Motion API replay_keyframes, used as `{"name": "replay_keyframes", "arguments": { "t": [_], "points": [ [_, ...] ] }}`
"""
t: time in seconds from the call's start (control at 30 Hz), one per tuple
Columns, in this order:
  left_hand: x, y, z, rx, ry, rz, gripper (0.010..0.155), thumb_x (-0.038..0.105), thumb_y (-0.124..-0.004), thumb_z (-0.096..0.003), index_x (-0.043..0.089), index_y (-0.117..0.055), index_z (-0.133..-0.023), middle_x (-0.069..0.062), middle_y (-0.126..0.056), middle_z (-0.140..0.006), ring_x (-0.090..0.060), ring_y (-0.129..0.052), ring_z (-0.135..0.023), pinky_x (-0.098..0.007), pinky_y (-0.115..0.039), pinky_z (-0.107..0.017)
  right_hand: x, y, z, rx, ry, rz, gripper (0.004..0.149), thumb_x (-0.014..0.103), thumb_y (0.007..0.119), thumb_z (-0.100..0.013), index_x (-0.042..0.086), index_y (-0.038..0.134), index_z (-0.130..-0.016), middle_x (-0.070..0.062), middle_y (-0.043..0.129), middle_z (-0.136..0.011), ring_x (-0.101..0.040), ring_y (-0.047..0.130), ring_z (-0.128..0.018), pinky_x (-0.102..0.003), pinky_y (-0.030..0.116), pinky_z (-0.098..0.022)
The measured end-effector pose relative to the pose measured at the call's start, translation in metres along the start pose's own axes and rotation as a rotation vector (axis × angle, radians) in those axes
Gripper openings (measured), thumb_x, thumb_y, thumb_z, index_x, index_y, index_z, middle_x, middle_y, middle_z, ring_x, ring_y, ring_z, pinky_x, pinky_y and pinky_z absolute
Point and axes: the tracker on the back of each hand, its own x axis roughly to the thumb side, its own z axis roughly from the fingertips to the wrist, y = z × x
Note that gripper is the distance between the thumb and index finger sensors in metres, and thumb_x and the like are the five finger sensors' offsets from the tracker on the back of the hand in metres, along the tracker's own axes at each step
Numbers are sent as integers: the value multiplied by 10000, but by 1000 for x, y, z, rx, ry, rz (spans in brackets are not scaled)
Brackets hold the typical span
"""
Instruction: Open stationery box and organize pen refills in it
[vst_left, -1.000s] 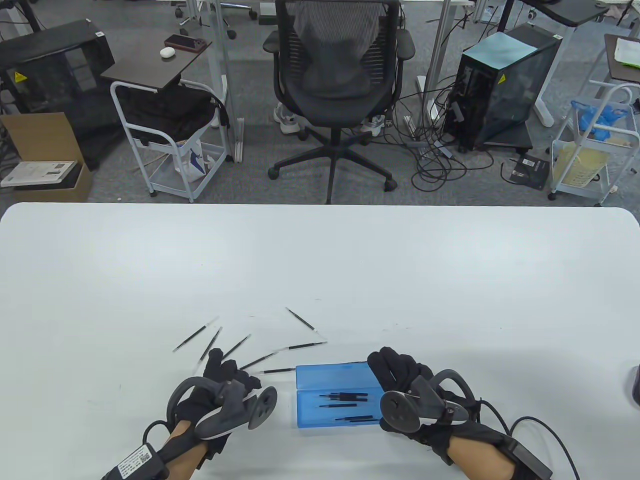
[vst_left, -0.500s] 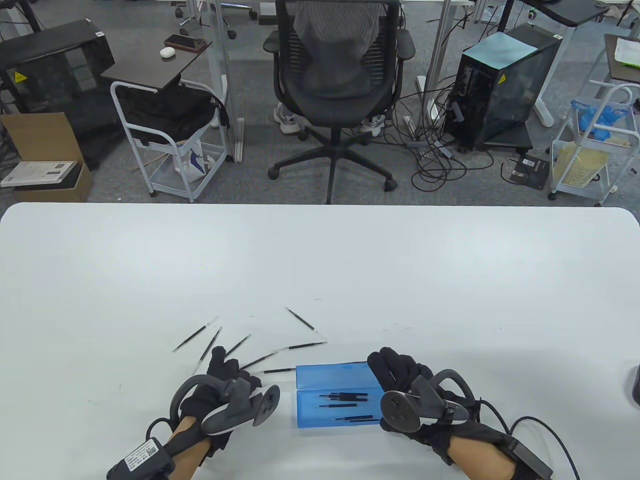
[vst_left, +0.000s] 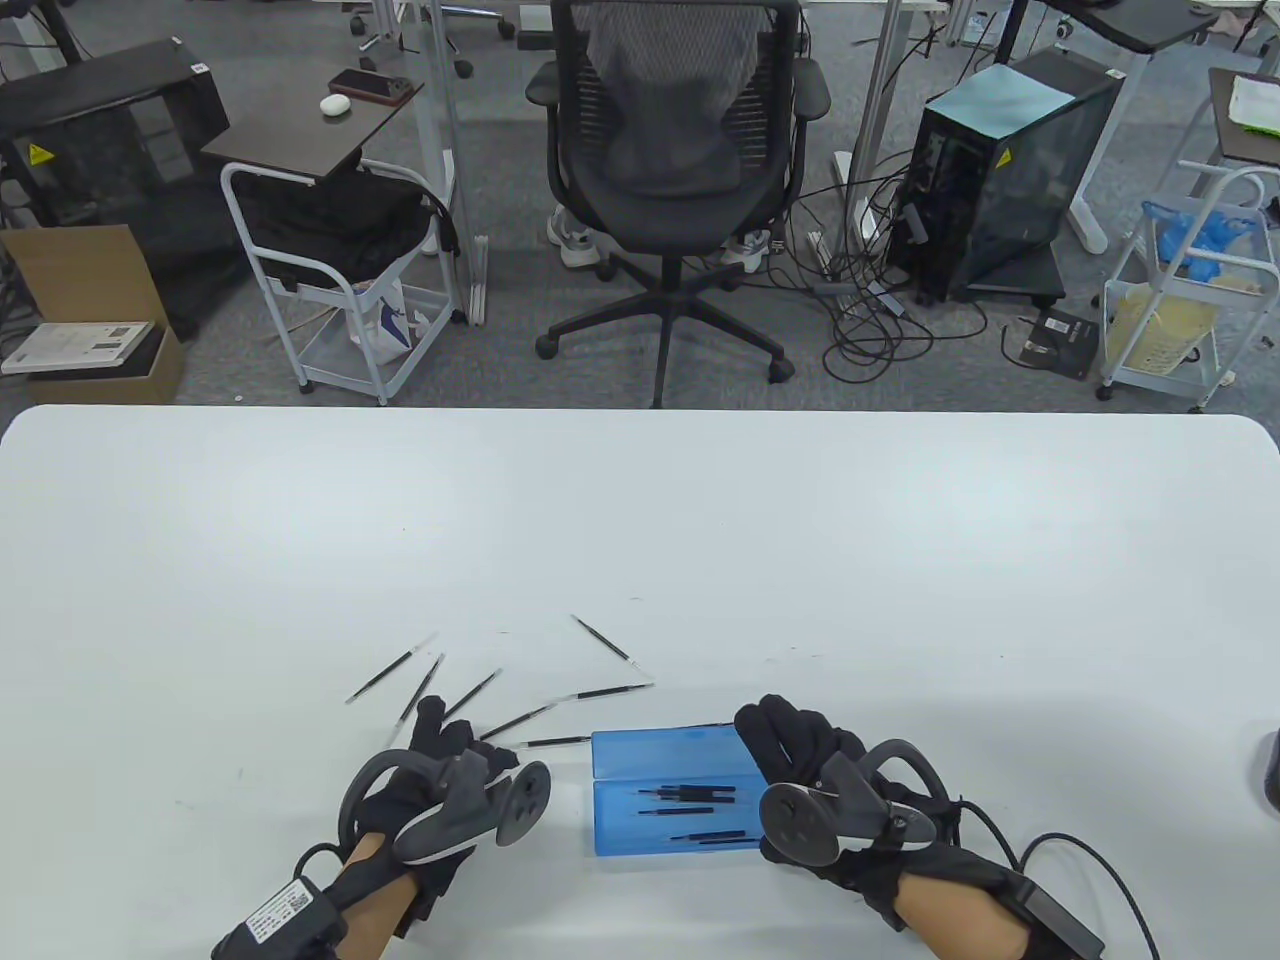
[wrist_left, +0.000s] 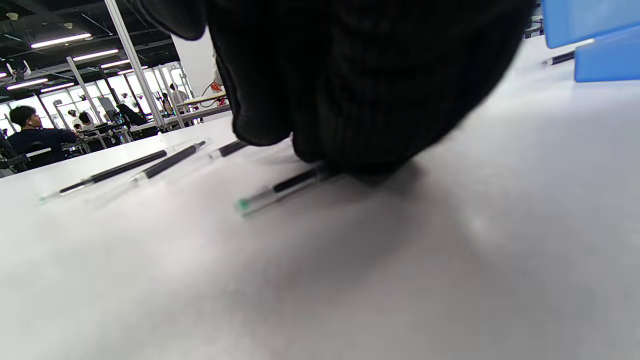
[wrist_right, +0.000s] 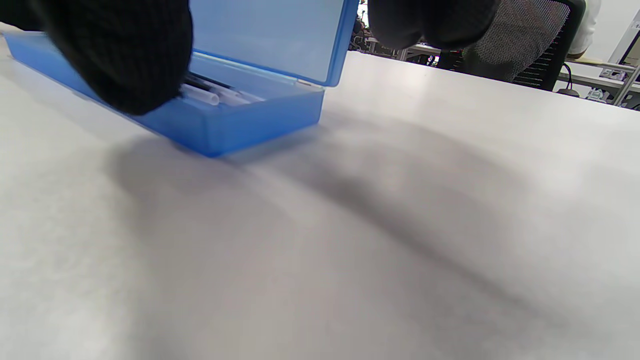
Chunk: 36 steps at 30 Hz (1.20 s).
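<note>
The blue stationery box (vst_left: 668, 812) lies open near the table's front edge, its lid (vst_left: 668, 750) folded back, with several pen refills (vst_left: 690, 796) inside. My right hand (vst_left: 790, 745) grips the box's right end: the thumb (wrist_right: 125, 65) sits on the base (wrist_right: 250, 120) and the fingers (wrist_right: 430, 20) are behind the lid. Several loose refills (vst_left: 612, 690) are scattered left of and behind the box. My left hand (vst_left: 445, 740) is down among them, its curled fingertips (wrist_left: 360, 125) pinching one refill (wrist_left: 280, 189) against the table.
The white table (vst_left: 640, 520) stretches wide behind the box. An office chair (vst_left: 675, 150) stands past its far edge, with a white cart (vst_left: 340, 290) and computer cases on the floor. A dark object (vst_left: 1270, 770) shows at the right edge.
My left hand shifted slightly right and then back left over the loose refills. The right hand and the box have not moved.
</note>
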Motion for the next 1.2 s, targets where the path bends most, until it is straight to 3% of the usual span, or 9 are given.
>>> {"name": "replay_keyframes", "arguments": {
  "t": [0.23, 0.47, 0.63, 0.77, 1.0, 1.2],
  "points": [
    [-1, 4, 2, 27, 6, 14, 557, 327, -968, -412, 250, -803, -938, 70, -997, -843, -203, -959, -900, -641, -453, -879, 0, 0, 0, 5, 7, 8, 1198, 520, 839, -435, 20, -23, -1101, -379, 125, -1169, -602, 502, -1022, -650, 572, -718],
    [6, 41, 17, 175, -30, 17, 558, 337, -970, -404, 242, -812, -930, 67, -1008, -824, -207, -976, -876, -663, -473, -851, 1, 0, 0, 6, 5, 5, 1200, 520, 838, -436, 21, -27, -1100, -376, 123, -1169, -604, 495, -1024, -649, 570, -720],
    [38, 69, 29, 261, -104, 12, 558, 341, -968, -406, 243, -812, -933, 69, -1009, -823, -211, -983, -870, -665, -489, -845, 1, 0, 0, 7, 4, 4, 1196, 519, 839, -437, 22, -25, -1100, -377, 122, -1169, -604, 494, -1026, -651, 570, -719],
    [79, 76, 28, 279, -189, -21, 557, 342, -966, -408, 238, -812, -933, 65, -1009, -821, -213, -986, -865, -661, -508, -841, 1, 0, 0, 7, 5, 5, 1196, 520, 838, -437, 23, -26, -1100, -373, 121, -1169, -603, 499, -1025, -650, 571, -720],
    [138, 67, 14, 252, -264, -84, 554, 345, -959, -413, 239, -808, -935, 66, -1006, -826, -214, -983, -866, -655, -514, -840, 1, 0, 0, 1, 1, 6, 1196, 524, 835, -435, 26, -25, -1101, -370, 126, -1170, -596, 502, -1027, -649, 573, -720],
    [151, 58, 5, 212, -254, -122, 549, 340, -954, -425, 241, -800, -942, 68, -999, -838, -214, -973, -879, -650, -506, -847, 0, 0, 0, 0, -1, 5, 1196, 524, 835, -436, 26, -26, -1100, -369, 125, -1170, -593, 511, -1024, -649, 574, -720]
  ]
}}
